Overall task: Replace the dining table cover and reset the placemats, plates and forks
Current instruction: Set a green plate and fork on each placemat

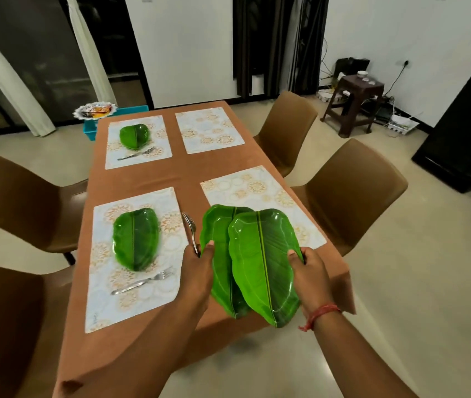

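Lower centre of frame: left hand pinches a fork and one leaf-shaped plate, right hand grips the overlapping plate by its rim above the near-right placemat; plates appear light, rigid, glossy, likely slippery

We have 1 head-worn view, looking forward and down along the dining table from its near end, close above both hands.

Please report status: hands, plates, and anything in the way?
Left hand holds lower plate plus forks; right hand grips top plate. Two right placemats, near and far, bare. Nothing blocking.
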